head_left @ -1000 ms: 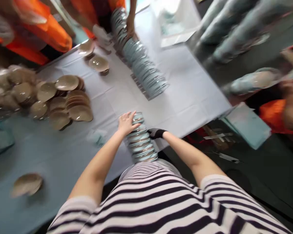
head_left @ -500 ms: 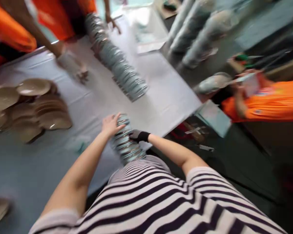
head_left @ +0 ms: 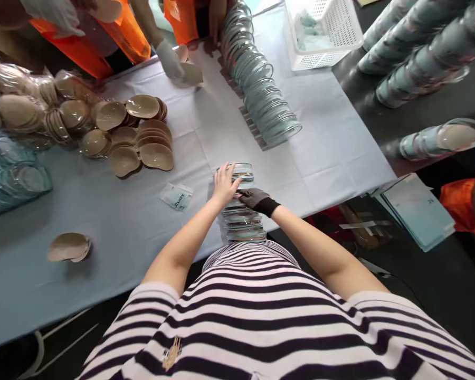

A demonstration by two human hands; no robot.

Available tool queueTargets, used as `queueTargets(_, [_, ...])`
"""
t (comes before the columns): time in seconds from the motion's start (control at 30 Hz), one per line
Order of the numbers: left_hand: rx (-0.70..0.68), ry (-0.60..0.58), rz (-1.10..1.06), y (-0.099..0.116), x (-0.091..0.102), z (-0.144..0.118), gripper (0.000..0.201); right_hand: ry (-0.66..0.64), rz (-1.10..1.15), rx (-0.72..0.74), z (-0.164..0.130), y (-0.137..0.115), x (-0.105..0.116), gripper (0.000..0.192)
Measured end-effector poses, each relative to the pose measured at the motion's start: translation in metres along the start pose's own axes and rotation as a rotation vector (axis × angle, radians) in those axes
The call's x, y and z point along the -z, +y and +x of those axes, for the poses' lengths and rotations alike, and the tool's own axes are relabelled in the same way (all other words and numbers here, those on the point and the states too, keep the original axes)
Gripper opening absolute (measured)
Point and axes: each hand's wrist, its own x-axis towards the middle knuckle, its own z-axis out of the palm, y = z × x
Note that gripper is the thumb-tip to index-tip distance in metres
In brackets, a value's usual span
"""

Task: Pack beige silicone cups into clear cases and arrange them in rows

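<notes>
A row of clear round lidded packs (head_left: 243,224), with tan and pale layers inside, lies on the table against my striped shirt. My bare left hand (head_left: 224,184) grips its far left side, thumb over the top and fingers stretched forward. In a dark glove, my right hand (head_left: 257,199) holds the right side of the same row, its fingers bent against the packs; some fingertips are hidden. Just left of the row lies a small printed packet (head_left: 177,197). Farther off, a longer row of clear round packs (head_left: 267,95) slants across the table.
Stacked tan moulded cups (head_left: 154,137) are at left, with bagged ones behind. A single tan piece (head_left: 68,247) lies nearer. A white basket (head_left: 326,55) stands at the back. Across the table, a co-worker's gloved hand (head_left: 170,63) touches a tan cup. Wrapped stacks (head_left: 431,53) stand at right.
My view has turned, so the table's left side shows more and the picture is sharper. Both my hands stay on the row. The co-worker's gloved hand has drawn back and now touches a tan cup.
</notes>
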Motion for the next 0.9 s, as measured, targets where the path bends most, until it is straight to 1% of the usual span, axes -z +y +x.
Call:
queueTargets(0.03, [-0.019,0.037,-0.012,-0.001,-0.008,-0.024,0.064,0.068,0.024,-0.082,-0.011,0.022,0.003,0.033])
queueTargets(0.07, [-0.055,0.025,-0.008,-0.002,-0.017,-0.049,0.066,0.118,0.058,-0.176,-0.023,0.043,0.002,0.032])
queueTargets(0.1, [-0.110,-0.031,0.011,-0.003,-0.027,-0.074,0.070,0.137,0.105,-0.274,-0.033,0.063,-0.003,0.029])
queueTargets(0.13, [-0.185,-0.115,0.038,-0.004,-0.037,-0.096,0.074,0.096,0.171,-0.345,-0.042,0.079,-0.012,0.027])
queueTargets(0.17, [-0.262,-0.199,0.067,-0.005,-0.047,-0.114,0.076,0.023,0.250,-0.391,-0.048,0.091,-0.023,0.031])
queueTargets(0.2, [-0.312,-0.255,0.096,-0.006,-0.055,-0.127,0.077,-0.055,0.341,-0.413,-0.051,0.099,-0.036,0.035])
queueTargets(0.23, [-0.349,-0.289,0.123,-0.008,-0.061,-0.134,0.078,-0.125,0.432,-0.415,-0.051,0.104,-0.048,0.037])
queueTargets(0.27, [-0.369,-0.299,0.145,-0.010,-0.064,-0.136,0.077,-0.172,0.505,-0.406,-0.049,0.105,-0.057,0.036])
queueTargets(0.33, [-0.392,-0.296,0.172,-0.013,-0.063,-0.131,0.077,-0.206,0.576,-0.372,-0.040,0.104,-0.069,0.029])
queueTargets(0.43, [-0.416,-0.332,0.191,-0.011,-0.051,-0.121,0.076,-0.261,0.574,-0.328,-0.027,0.103,-0.069,0.022])
queueTargets(0.47, [-0.385,-0.332,0.198,-0.008,-0.048,-0.121,0.076,-0.292,0.581,-0.314,-0.023,0.104,-0.068,0.022])
queueTargets(0.53, [-0.250,-0.288,0.218,0.005,-0.049,-0.125,0.077,-0.367,0.638,-0.276,-0.016,0.107,-0.066,0.024])
queueTargets(0.6, [-0.089,-0.209,0.246,0.021,-0.056,-0.131,0.079,-0.430,0.733,-0.234,-0.008,0.110,-0.068,0.027])
queueTargets(0.67, [0.011,-0.141,0.279,0.035,-0.067,-0.135,0.075,-0.471,0.818,-0.207,0.000,0.111,-0.071,0.030])
queueTargets(0.77, [0.061,-0.085,0.316,0.043,-0.078,-0.135,0.068,-0.535,0.838,-0.207,0.010,0.111,-0.073,0.035])
queueTargets(0.83, [0.071,-0.074,0.325,0.043,-0.079,-0.135,0.067,-0.582,0.815,-0.223,0.012,0.110,-0.070,0.035])
queueTargets(0.9, [0.078,-0.069,0.328,0.042,-0.077,-0.135,0.066,-0.590,0.832,-0.220,0.010,0.111,-0.065,0.033])
